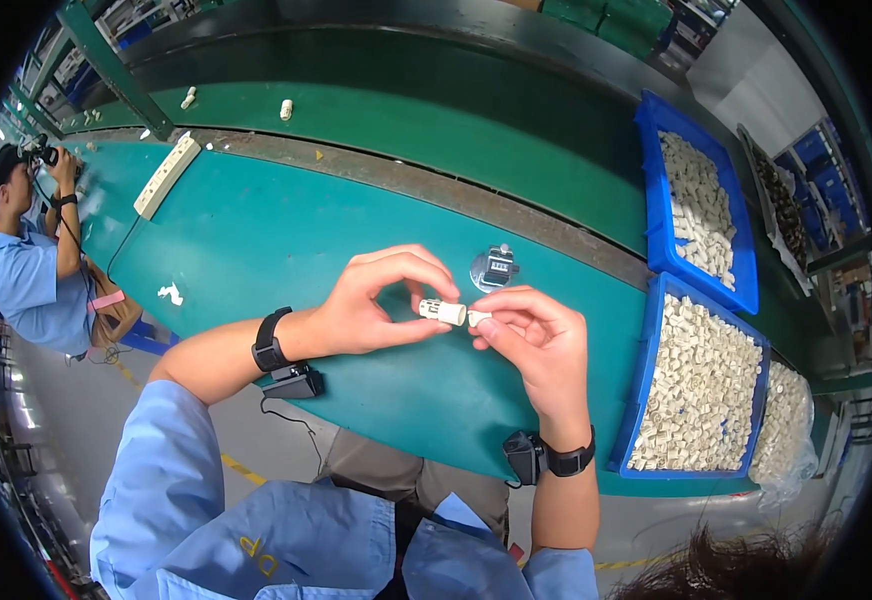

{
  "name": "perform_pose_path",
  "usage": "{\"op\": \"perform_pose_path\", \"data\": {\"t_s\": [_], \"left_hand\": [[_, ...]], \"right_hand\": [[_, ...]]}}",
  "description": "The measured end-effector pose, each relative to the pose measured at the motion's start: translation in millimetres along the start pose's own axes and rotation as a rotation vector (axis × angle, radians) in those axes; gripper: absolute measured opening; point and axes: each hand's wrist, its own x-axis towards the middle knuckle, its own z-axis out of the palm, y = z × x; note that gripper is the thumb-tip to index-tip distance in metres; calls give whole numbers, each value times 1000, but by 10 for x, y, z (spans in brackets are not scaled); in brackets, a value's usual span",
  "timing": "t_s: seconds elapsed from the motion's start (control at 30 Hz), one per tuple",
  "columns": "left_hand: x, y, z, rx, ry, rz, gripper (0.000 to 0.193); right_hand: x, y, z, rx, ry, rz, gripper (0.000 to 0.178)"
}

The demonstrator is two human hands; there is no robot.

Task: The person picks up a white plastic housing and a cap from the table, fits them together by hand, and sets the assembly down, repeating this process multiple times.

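Observation:
My left hand [381,300] pinches a cream-coloured plastic cylinder [443,311] with slots in its side, held level above the green tabletop. Close to its right end, my right hand [531,335] grips a smaller cream plastic piece [477,318] between thumb and fingers. The two parts are nearly end to end; I cannot tell whether they touch. Just beyond my hands stands a small hand tally counter [497,265] on a round metal base. Both wrists wear black straps with small black devices.
Two blue trays, a far one [746,270] and a near one [646,375], hold heaps of small cream parts. A clear bag [788,430] of parts lies beyond them at right. A white power strip [167,177] lies at far left. A few cream pieces [287,110] rest on the green belt. A person [36,250] holds a camera at left.

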Motion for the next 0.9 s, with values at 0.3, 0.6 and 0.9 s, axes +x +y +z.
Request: {"op": "perform_pose_path", "data": {"t_s": [0.3,0.6,0.9], "left_hand": [[-18,-16,1,10,-9,-2,28],[-2,16,39,-150,-19,-145,24],[-11,41,39,-227,17,-102,32]], "right_hand": [[15,40,39,-23,-10,-59,21],[38,146,-11,-47,7,-125,25],[46,70,48,-117,7,-160,26]]}}
